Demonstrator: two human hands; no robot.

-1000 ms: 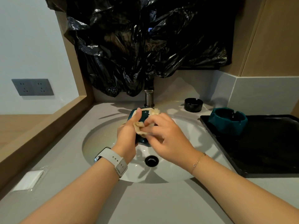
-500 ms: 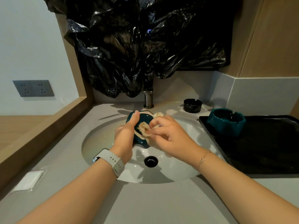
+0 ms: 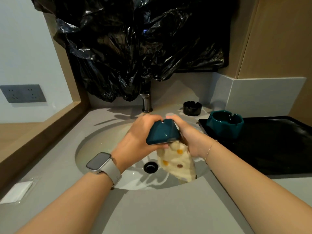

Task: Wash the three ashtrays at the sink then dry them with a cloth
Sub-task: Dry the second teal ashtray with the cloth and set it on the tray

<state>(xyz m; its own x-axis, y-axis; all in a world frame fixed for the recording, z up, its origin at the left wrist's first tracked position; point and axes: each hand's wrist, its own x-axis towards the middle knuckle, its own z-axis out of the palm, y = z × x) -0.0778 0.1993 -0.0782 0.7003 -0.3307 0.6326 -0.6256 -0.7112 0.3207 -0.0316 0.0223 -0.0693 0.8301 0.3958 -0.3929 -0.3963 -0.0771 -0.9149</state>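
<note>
Over the sink (image 3: 94, 146) both hands hold a teal ashtray (image 3: 163, 133) tipped on edge, its glossy underside turned toward the camera. The left hand (image 3: 140, 137) is curled round its left side, thumb on top and fingertips under the lower edge; the right hand (image 3: 187, 132) wraps the right side and also pinches a cream spotted cloth (image 3: 177, 162), which hangs from beneath the ashtray down toward the drain (image 3: 150, 166). The glaze throws sharp highlights, so I judge the piece to be ceramic or glass: rigid, fairly heavy for its size, likely to chip if it drops into the basin, and slippery if any water is left on it. The safest hold is probably the one shown, across opposite side walls with fingers hooked under the rim, rather than on the flat base. The cloth is soft and limp and will bunch anywhere, so it can pad the grip while wiping. A second teal ashtray (image 3: 225, 124) stands upright on the black tray (image 3: 278, 149) to the right, and a black ashtray (image 3: 192, 108) sits on the worktop (image 3: 152, 213) behind the sink, near the tap (image 3: 146, 103).
</note>
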